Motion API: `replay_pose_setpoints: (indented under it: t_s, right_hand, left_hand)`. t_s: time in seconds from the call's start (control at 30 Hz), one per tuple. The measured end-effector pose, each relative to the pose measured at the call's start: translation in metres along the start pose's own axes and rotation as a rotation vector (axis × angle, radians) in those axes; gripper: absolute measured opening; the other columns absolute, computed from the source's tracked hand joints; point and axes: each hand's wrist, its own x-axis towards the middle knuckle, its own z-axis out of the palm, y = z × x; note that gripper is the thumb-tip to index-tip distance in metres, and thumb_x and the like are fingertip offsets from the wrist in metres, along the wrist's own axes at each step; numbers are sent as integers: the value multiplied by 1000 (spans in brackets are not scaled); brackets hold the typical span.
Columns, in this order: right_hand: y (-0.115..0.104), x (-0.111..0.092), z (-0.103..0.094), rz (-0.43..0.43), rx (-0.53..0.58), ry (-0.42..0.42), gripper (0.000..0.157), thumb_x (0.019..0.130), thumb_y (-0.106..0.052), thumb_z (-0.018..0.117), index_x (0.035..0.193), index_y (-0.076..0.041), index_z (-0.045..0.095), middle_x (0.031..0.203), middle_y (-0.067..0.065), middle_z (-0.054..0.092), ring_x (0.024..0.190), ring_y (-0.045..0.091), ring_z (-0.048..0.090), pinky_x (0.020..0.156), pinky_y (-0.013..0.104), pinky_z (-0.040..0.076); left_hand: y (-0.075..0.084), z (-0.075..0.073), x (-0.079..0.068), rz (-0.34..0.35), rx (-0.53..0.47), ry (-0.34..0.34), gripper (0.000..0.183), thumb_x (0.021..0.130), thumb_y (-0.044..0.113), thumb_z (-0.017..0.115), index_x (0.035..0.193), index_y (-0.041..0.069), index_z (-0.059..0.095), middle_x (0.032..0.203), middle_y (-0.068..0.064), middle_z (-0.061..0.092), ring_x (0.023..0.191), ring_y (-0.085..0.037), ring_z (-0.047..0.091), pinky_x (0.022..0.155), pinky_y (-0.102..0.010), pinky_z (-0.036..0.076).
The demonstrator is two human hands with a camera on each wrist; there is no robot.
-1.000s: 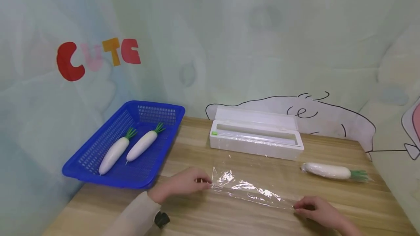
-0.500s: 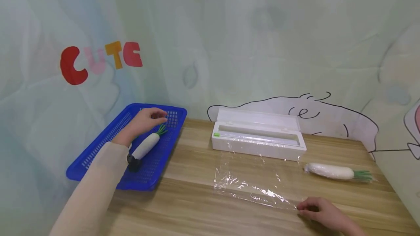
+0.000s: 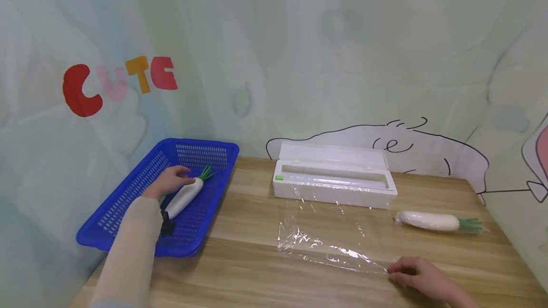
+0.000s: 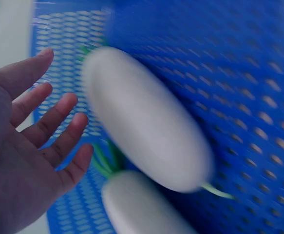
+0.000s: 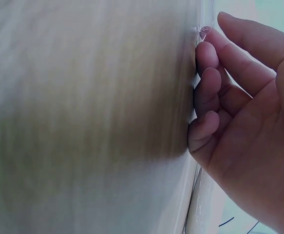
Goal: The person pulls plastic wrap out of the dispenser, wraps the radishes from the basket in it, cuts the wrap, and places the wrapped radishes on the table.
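My left hand (image 3: 169,182) reaches into the blue basket (image 3: 222,194), over a white radish (image 3: 185,198) with green stems. In the left wrist view its fingers are spread beside the nearer radish (image 4: 146,117), holding nothing; a second radish (image 4: 137,207) lies next to it. The forearm mostly hides one radish in the head view. My right hand (image 3: 417,277) pinches the near right corner of a clear sheet of plastic wrap (image 3: 325,247) between thumb and fingers. Its other fingers curl against the wooden table in the right wrist view. The sheet runs back to the white wrap dispenser (image 3: 334,195).
The dispenser's lid (image 3: 334,155) stands raised, showing the roll (image 3: 334,180) inside. A green slider (image 3: 279,178) sits at its left end. On the right of the wooden table (image 3: 252,270) lies a radish wrapped in film (image 3: 430,221). A printed curtain (image 3: 299,61) hangs behind.
My left hand has let go of the wrap's left corner and moved left into the basket, then lowered toward the radishes. The right hand has kept its pinch on the wrap's corner.
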Motion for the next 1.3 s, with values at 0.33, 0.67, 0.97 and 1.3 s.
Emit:
replay_pose_setpoints:
  t_s: [0.33, 0.67, 0.97, 1.3]
  right_hand:
    - [0, 0, 3, -104, -19, 63, 14, 93, -17, 62, 100, -8, 71, 91, -12, 66, 83, -7, 52, 69, 20, 45]
    - [1, 1, 8, -168, -1, 97, 10, 89, -8, 65, 96, -3, 70, 86, -15, 61, 78, -7, 49, 63, 20, 44]
    - [3, 1, 8, -152, 34, 122, 9, 86, -6, 68, 93, -1, 69, 82, -15, 58, 75, -7, 49, 61, 20, 43]
    - [1, 2, 11, -134, 17, 160, 10, 84, -7, 70, 91, 0, 70, 79, -16, 56, 73, -7, 48, 61, 20, 42]
  left_hand:
    - [-24, 6, 1, -84, 75, -109, 69, 88, 32, 67, 131, -16, 42, 134, -40, 41, 121, -52, 42, 97, -57, 40]
    - [-18, 2, -5, -1, 118, -116, 63, 87, 25, 66, 124, -21, 46, 124, -41, 48, 108, -48, 53, 86, -52, 48]
    - [18, -30, -23, 81, 98, -18, 69, 93, 37, 61, 135, -15, 41, 131, -37, 47, 114, -48, 49, 87, -54, 47]
    - [98, -52, -51, 206, 74, 87, 68, 92, 46, 60, 140, 0, 44, 128, -25, 54, 109, -37, 55, 81, -44, 49]
